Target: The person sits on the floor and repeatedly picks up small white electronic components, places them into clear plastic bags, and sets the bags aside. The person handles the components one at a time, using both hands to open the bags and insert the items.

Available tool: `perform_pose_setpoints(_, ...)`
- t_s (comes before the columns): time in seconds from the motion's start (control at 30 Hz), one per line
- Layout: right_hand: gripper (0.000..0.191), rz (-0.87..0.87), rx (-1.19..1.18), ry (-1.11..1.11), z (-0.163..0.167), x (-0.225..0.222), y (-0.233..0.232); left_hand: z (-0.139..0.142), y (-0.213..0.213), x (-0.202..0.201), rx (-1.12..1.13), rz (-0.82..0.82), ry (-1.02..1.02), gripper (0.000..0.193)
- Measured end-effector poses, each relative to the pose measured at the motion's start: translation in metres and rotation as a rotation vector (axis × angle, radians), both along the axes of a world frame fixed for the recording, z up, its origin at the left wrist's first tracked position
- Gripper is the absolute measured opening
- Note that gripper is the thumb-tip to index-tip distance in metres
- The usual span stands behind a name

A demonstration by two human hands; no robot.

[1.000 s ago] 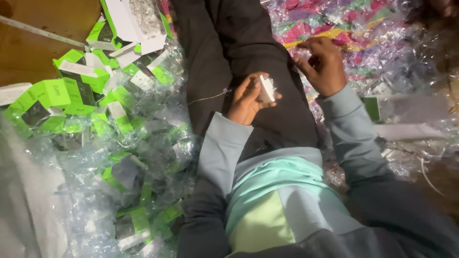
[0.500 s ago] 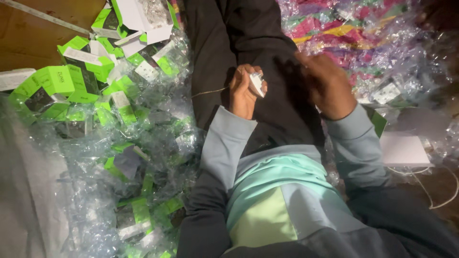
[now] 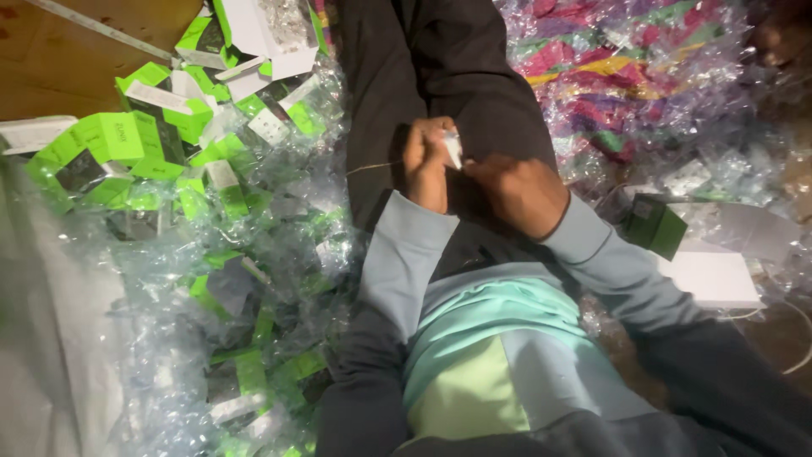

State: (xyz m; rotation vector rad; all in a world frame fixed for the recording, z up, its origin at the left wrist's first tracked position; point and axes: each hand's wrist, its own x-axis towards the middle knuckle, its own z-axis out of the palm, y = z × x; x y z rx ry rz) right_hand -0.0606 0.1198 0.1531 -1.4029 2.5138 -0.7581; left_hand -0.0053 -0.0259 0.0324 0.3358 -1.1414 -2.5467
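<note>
**Head view: both hands meet over a small white piece in your lap**

Head camera looks straight down your body. Your dark trouser leg point(image 3: 440, 76) runs up the middle of the frame, with the floor on either side of it.

Your left hand point(image 3: 425, 161) rests on the thigh, fingers curled round a small white piece point(image 3: 454, 149), which sticks out at the thumb side. Only its upper end shows; what kind of thing it is, you cannot tell from this view.

Your right hand point(image 3: 518, 191) sits just beside the left, knuckles up, its fingertips pressed together at the white piece. Whether they pinch the piece itself or something very small next to it is hidden by the hand.

A thin pale wire point(image 3: 372, 167) leaves the left hand and runs left across the trouser leg.

Both sleeves are grey-blue; the top below them has bands of mint and pale green.

Left of your leg, the floor carries a heap of clear plastic wrappers point(image 3: 279, 245) mixed with green and white cartons point(image 3: 106, 140), thickest toward the far left corner, where bare wooden floor point(image 3: 68, 59) shows beyond.

Right of your leg lies a heap of crinkled wrappers in pink, yellow and purple point(image 3: 626, 76). Nearer your right elbow sit a dark green box point(image 3: 655, 224) and a flat white box point(image 3: 715, 278), just beside each other.
</note>
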Motion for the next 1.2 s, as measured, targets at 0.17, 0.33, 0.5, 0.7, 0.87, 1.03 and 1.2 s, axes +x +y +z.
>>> perform_pose_setpoints(0.17,0.029,0.031,0.002,-0.085,-0.005,-0.007,0.011,0.010,-0.005,0.000,0.011,-0.016,0.101,0.023)
perform_pose_setpoints(0.33,0.030,-0.158,-0.059,-0.061,-0.007,0.002,0.009,0.017,-0.011,-0.002,0.324,-0.052,0.118,0.027)
perform_pose_setpoints(0.5,0.029,-0.223,-0.266,-0.214,-0.007,0.001,-0.004,0.016,-0.012,-0.003,0.144,-0.040,-0.002,0.024)
perform_pose_setpoints(0.7,0.023,-0.099,-0.289,-0.259,-0.018,-0.016,-0.010,0.023,-0.011,-0.001,0.066,-0.029,-0.102,0.018)
perform_pose_setpoints(0.87,0.023,-0.156,-0.253,-0.253,-0.028,-0.013,-0.011,0.029,-0.011,-0.002,0.007,-0.045,-0.197,0.016)
perform_pose_setpoints(1.03,0.015,-0.254,-0.243,-0.242,-0.039,-0.009,-0.018,0.028,-0.009,-0.005,-0.017,-0.023,-0.188,0.012)
perform_pose_setpoints(1.2,0.016,-0.326,-0.347,-0.359,-0.042,-0.009,-0.017,0.028,-0.011,-0.005,-0.026,-0.075,-0.144,0.011)
